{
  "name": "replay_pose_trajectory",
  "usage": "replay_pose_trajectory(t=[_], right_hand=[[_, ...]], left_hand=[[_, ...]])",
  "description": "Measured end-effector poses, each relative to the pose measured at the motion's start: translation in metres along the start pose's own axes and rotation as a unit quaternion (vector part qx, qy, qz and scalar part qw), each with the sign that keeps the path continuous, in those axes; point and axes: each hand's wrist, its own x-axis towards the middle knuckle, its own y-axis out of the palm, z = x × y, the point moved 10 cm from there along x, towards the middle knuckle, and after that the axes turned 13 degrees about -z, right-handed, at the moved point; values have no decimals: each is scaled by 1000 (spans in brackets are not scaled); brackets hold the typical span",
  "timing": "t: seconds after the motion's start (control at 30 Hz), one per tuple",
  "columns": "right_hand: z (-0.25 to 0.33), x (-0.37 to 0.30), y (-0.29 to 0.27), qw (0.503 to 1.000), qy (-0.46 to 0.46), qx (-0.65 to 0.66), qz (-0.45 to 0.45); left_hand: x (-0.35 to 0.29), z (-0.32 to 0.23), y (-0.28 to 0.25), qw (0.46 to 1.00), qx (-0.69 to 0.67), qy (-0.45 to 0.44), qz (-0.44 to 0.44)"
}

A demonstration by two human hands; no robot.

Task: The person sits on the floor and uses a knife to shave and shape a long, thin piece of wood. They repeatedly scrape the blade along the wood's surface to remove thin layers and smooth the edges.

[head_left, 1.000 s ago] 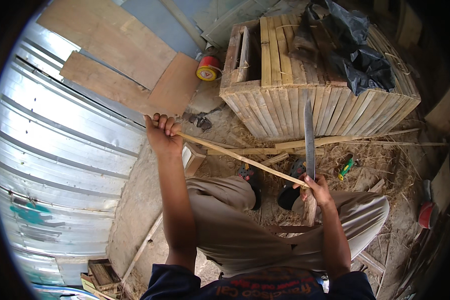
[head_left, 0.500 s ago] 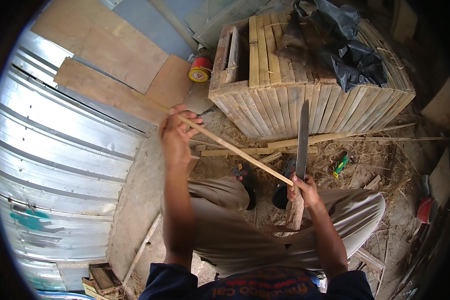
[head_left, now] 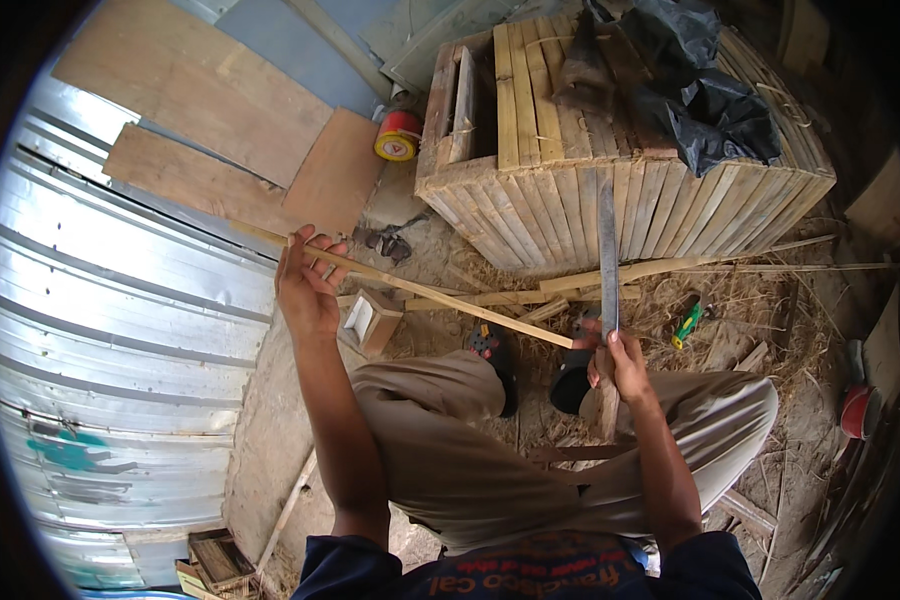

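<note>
A long, thin bamboo strip slants from upper left down to the middle of the view. My left hand grips it near its far end, some fingers spread around it. In my right hand is a machete, held by its wooden handle, the blade pointing away from me. The strip's lower end lies close beside the machete's handle and my right fingers; whether they touch, I cannot tell. Both hands are above my knees and shoes.
Ahead stands a slatted bamboo box with black plastic on top. A green-handled tool lies on straw at right. Corrugated metal sheeting runs along the left. A red-and-yellow can sits beside the box.
My left hand has moved left, drawing the strip's lower end slightly up and left. My right hand and the machete have shifted a little right. A small wooden block beside my left arm shows more fully.
</note>
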Motion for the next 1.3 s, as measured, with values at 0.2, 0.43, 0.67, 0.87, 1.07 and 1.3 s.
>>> replay_pose_trajectory(t=[0.2,0.43,0.67,0.87,1.07,1.3], right_hand=[[-9,-19,29,995,15,57,77],[-20,-24,30,996,52,40,56],[-24,-25,22,996,74,37,39],[-26,-19,19,997,74,-6,13],[-42,-16,14,989,102,-99,-40],[-47,-9,-10,957,133,-240,-95]], left_hand=[[-19,9,25,999,42,-19,27],[-47,29,61,996,68,7,57],[-48,30,65,994,104,2,45],[-53,27,65,993,112,17,37],[-57,20,73,991,91,49,85],[-53,17,72,992,-47,45,111]])
